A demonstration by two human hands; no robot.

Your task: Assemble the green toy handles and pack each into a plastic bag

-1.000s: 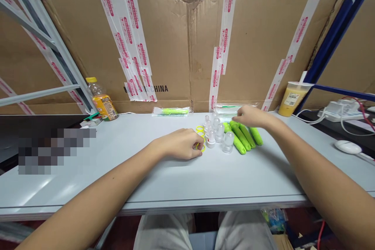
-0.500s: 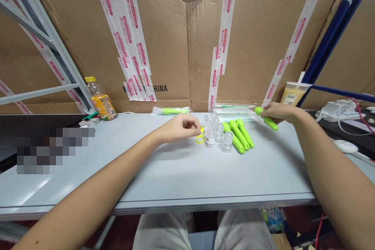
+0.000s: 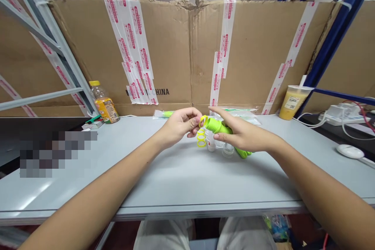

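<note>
Between the thumb and fingertips of my left hand (image 3: 182, 127) is a thin yellow ring (image 3: 202, 120). My right hand (image 3: 244, 132) grips a bright green tube-shaped handle (image 3: 214, 125), its ridged end tilted left and right beside the ring; whether they touch, I cannot tell. More yellow rings (image 3: 201, 143) lie on the table just below my left fingers. Small clear plastic caps (image 3: 227, 149) and a white-based piece (image 3: 211, 147) stand below the hands, partly covered. Other green handles (image 3: 243, 153) lie under my right hand, mostly hidden.
Bagged green pieces (image 3: 167, 114) and clear packets (image 3: 247, 116) lie along the cardboard wall (image 3: 170, 54). A juice bottle (image 3: 106, 105) stands at the back left, a drink cup (image 3: 293, 101) at the back right. A white mouse (image 3: 350, 151) rests at the right.
My right hand has brought the green handle left, from near the cup to my left hand. My left hand has picked up a yellow ring and lifted it slightly.
</note>
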